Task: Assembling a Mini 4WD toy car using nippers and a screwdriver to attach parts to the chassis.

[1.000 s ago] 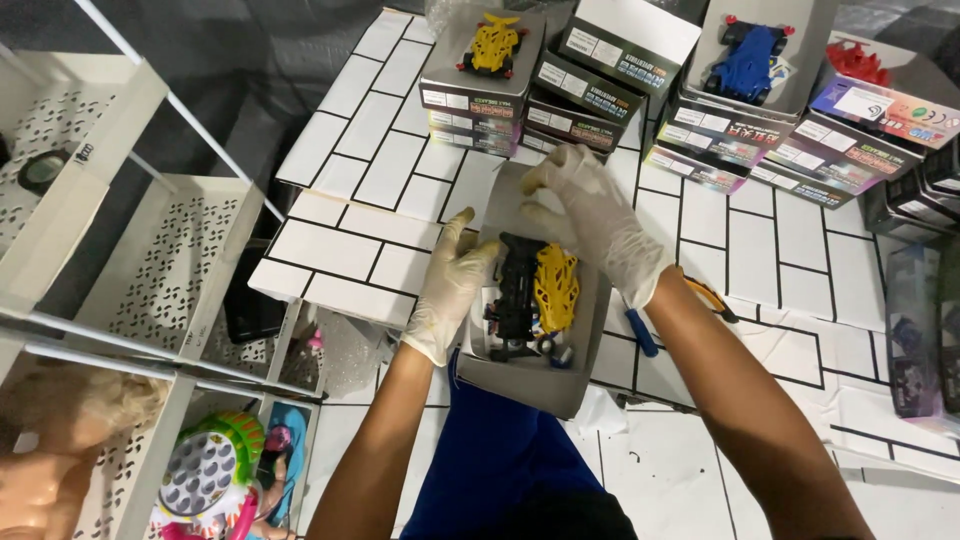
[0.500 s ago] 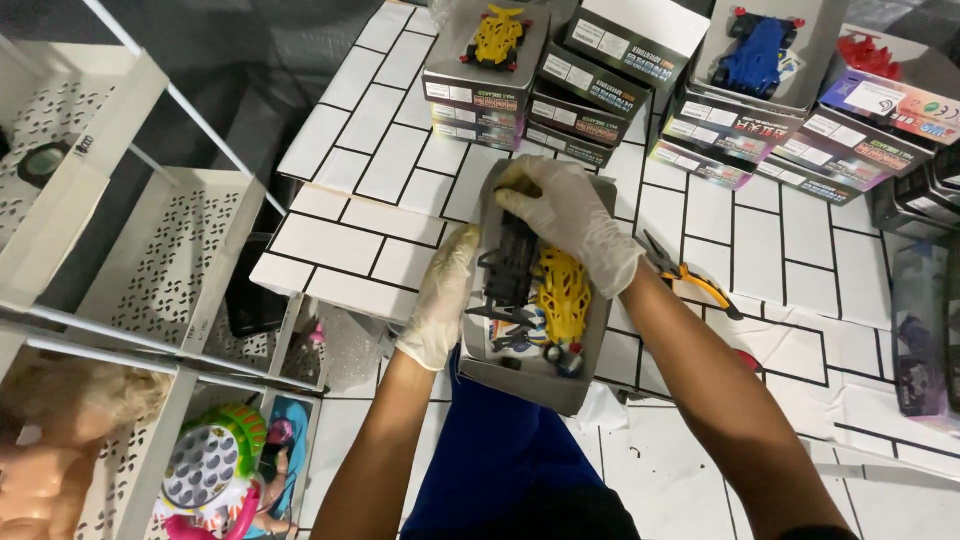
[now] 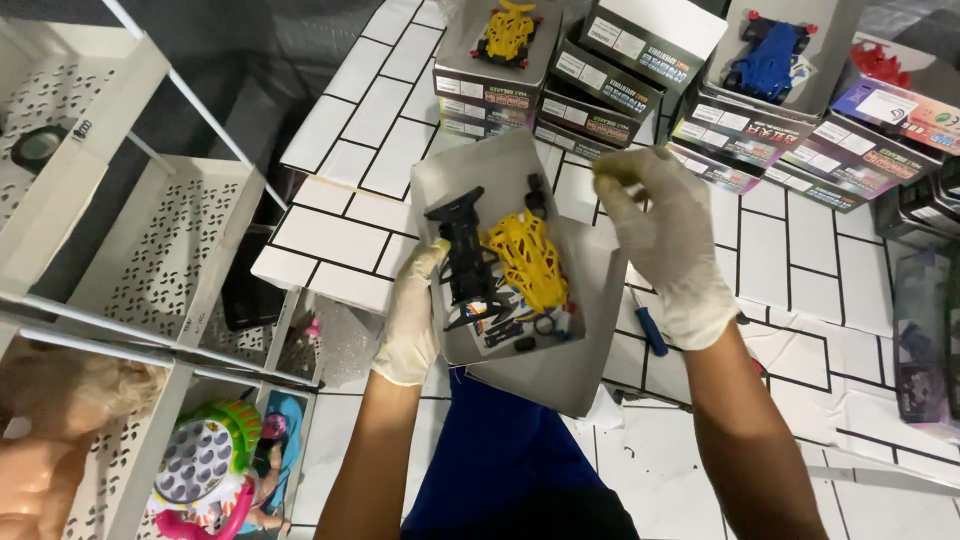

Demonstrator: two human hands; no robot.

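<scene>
My gloved left hand (image 3: 412, 320) grips the left edge of an open grey box (image 3: 450, 180) held over my lap. In the box lie a black toy-car chassis (image 3: 465, 255), a yellow car body shell (image 3: 525, 260) and some small loose parts (image 3: 530, 325). The box's lid (image 3: 590, 350) sits under it, sticking out to the right. My gloved right hand (image 3: 670, 250) is raised just right of the box and apart from it. Its fingertips are pinched together; I cannot make out anything between them. A blue-handled screwdriver (image 3: 648, 335) lies on the surface below that hand.
Stacked model-car boxes line the back, one topped by a yellow car (image 3: 505, 30), another by a blue car (image 3: 765, 60). A white perforated shelf rack (image 3: 150, 250) stands at the left, with a toy phone (image 3: 200, 465) and a doll (image 3: 40, 440) low in it.
My right hand has lifted off the parts in the box and moved up and to the right. The box is now tilted more toward the left.
</scene>
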